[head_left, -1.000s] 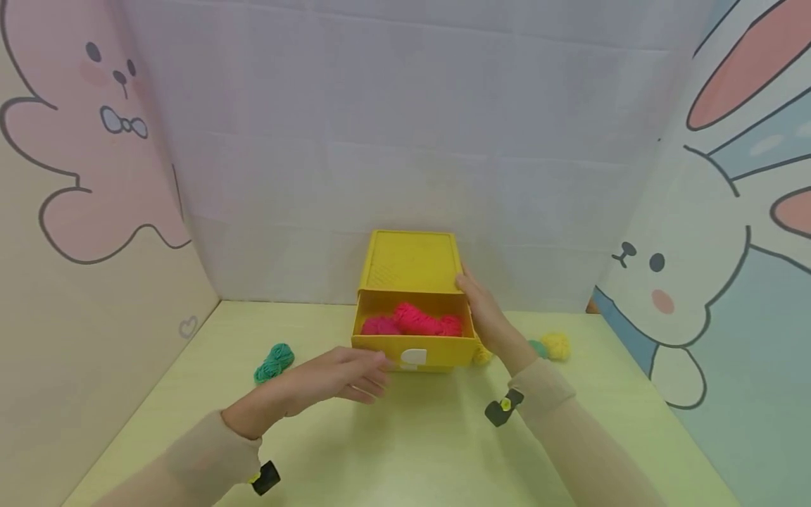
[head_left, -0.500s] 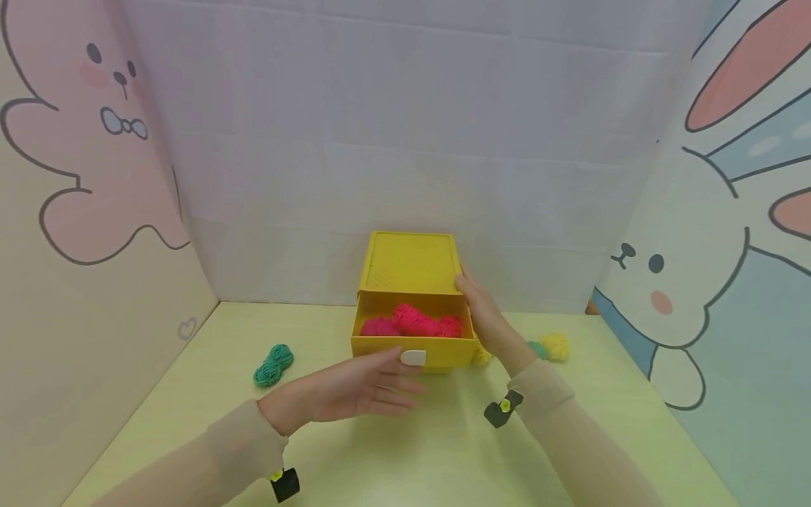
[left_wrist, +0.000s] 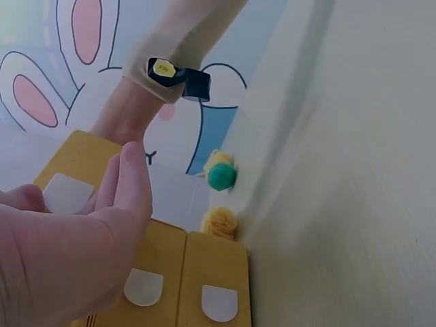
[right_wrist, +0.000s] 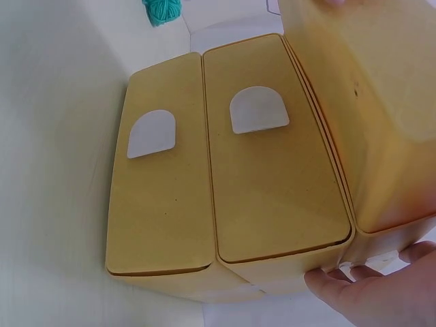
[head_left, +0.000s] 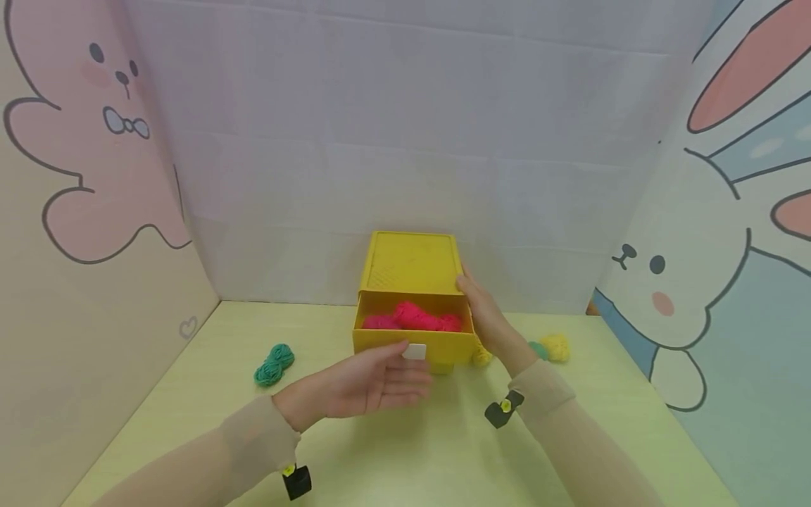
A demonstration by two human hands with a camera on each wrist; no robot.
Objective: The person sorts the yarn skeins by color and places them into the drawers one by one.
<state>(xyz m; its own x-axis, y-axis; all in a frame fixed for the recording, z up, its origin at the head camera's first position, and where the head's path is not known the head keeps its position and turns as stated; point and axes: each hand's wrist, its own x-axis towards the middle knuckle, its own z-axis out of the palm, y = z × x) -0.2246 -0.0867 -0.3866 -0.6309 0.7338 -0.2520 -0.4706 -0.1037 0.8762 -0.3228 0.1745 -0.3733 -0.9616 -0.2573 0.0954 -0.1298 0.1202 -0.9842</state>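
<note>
A yellow drawer cabinet (head_left: 413, 262) stands at the back of the table with its top drawer (head_left: 374, 341) pulled out. Pink and magenta yarn skeins (head_left: 415, 317) lie inside that drawer. My left hand (head_left: 374, 384) is at the drawer front, thumb beside the white handle (head_left: 415, 351) and fingers extended below it. In the left wrist view the fingers (left_wrist: 133, 180) look fairly straight near the handle. My right hand (head_left: 484, 310) rests against the cabinet's right side near the top; its fingers (right_wrist: 334, 283) touch the side wall in the right wrist view.
A teal yarn skein (head_left: 274, 365) lies on the table to the left. Yellow yarn (head_left: 482, 354) sits beside the cabinet's right side, with a green ball (head_left: 538, 349) and another yellow skein (head_left: 556, 347) farther right. Two lower drawers (right_wrist: 272, 177) are closed. Walls border the table.
My left hand has moved right to the drawer handle and turned its palm more into view. The top drawer's front has shifted slightly inward. My right hand has stayed on the cabinet's side.
</note>
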